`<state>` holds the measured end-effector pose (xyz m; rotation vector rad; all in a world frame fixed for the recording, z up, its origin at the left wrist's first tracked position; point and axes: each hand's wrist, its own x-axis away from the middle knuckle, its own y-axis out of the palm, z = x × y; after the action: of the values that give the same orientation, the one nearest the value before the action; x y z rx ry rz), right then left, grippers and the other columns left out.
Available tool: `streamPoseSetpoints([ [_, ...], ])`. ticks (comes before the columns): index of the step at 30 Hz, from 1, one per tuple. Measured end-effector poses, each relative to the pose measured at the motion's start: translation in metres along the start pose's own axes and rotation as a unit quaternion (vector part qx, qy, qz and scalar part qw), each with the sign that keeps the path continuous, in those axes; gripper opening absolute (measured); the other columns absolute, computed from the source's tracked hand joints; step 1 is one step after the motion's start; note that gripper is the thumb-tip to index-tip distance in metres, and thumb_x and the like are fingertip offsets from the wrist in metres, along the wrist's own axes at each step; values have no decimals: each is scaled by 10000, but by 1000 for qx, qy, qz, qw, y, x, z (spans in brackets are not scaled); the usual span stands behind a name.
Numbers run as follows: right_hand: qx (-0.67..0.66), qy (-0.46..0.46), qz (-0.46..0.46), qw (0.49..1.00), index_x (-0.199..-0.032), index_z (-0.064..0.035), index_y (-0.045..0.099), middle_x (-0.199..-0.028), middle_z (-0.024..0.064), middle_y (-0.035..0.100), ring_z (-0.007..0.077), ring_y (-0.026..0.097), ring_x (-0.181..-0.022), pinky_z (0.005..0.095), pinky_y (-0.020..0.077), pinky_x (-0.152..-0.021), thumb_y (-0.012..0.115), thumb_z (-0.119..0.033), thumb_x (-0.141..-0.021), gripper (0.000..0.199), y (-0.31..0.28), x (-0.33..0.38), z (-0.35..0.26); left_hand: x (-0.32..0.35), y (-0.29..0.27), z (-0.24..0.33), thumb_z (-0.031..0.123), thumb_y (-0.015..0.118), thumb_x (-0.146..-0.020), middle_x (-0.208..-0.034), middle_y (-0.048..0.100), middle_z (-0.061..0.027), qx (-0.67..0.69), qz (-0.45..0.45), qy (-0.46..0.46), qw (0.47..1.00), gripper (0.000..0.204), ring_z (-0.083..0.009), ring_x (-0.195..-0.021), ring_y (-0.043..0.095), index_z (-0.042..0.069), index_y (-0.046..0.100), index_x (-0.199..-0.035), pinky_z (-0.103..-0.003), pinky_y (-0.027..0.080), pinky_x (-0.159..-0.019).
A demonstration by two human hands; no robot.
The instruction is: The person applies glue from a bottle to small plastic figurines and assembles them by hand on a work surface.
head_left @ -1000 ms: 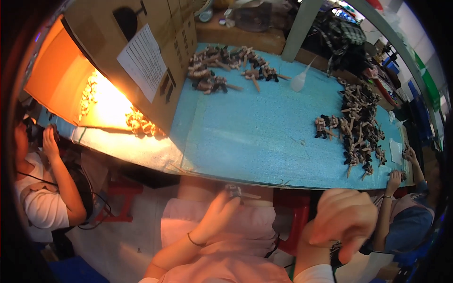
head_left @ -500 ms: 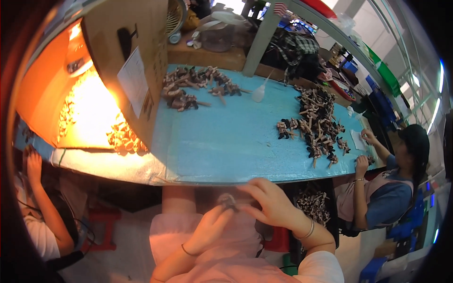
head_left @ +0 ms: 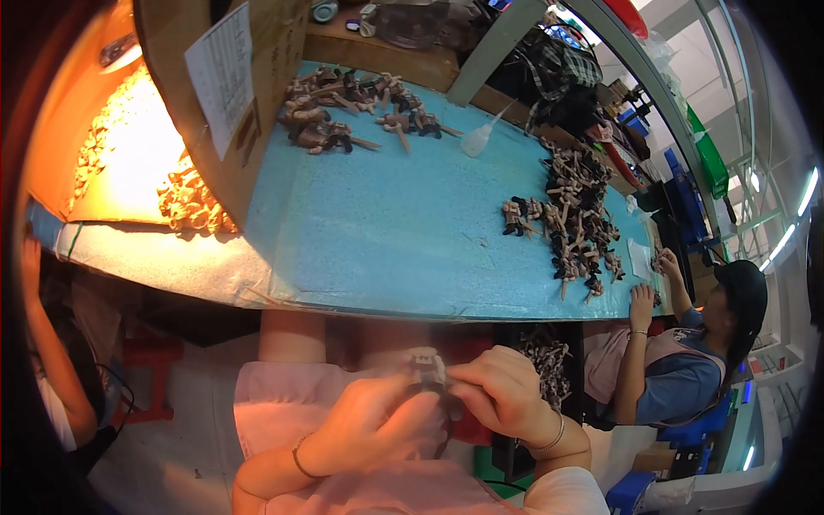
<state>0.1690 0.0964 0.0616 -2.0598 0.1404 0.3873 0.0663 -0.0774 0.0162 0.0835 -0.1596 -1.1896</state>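
Over my lap, just off the near table edge, a small dark-and-pale figurine [head_left: 427, 369] sits in the fingers of my left hand [head_left: 373, 422]. The thumb and fingers of my right hand [head_left: 506, 393] are pinched at its right side. Its lower part is dark, its upper part paler; finer detail is blurred. Similar figurines with pale stick-like parts lie in a large pile [head_left: 575, 210] on the right of the blue tabletop [head_left: 386, 232], and in a smaller pile [head_left: 330, 107] at the far left.
A white squeeze bottle [head_left: 477, 139] stands toward the back. At left, a cardboard box [head_left: 206, 103] encloses brightly lit small parts [head_left: 193, 202]. A dark bin of pieces [head_left: 548, 365] sits below the table. A co-worker [head_left: 678, 369] works at right; another person's arm [head_left: 56, 360] shows at left.
My right hand has come down from above and now pinches the figurine that my left hand holds. The view has shifted, so the table sits higher.
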Motion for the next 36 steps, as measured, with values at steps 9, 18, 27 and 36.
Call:
streamPoseSetpoints([
  [9,175,225,332,899,-889,-13,619,-714,123,614,218,584,-597,299,439,-534,556,-72,-824,108,-76,18,175,-15,-8,-25,188,587,-807,-780,619,-189,-126,79,-5,989,231,-326,-695,609,-14,552,-913,-378,476,-609],
  [18,492,253,340,760,-945,-24,598,-860,140,584,267,567,-753,380,443,-650,585,-147,-812,182,-135,23,274,-91,-90,9,104,602,-767,-881,527,-147,-450,256,217,827,199,-309,-845,536,0,522,-917,-373,428,-730],
  [27,84,182,223,954,-1171,36,451,-1060,160,552,249,551,-937,351,447,-800,637,-199,-796,480,-13,-140,257,-198,-151,12,175,662,-725,-926,501,-123,-658,405,117,624,268,-278,-890,502,40,519,-907,-371,406,-774],
  [36,-176,212,205,939,-1155,41,447,-956,125,615,188,594,-855,295,481,-732,617,-169,-822,429,6,-152,252,-154,-143,25,215,634,-784,-859,569,-104,-553,399,138,718,263,-244,-798,563,27,547,-945,-333,469,-671],
])
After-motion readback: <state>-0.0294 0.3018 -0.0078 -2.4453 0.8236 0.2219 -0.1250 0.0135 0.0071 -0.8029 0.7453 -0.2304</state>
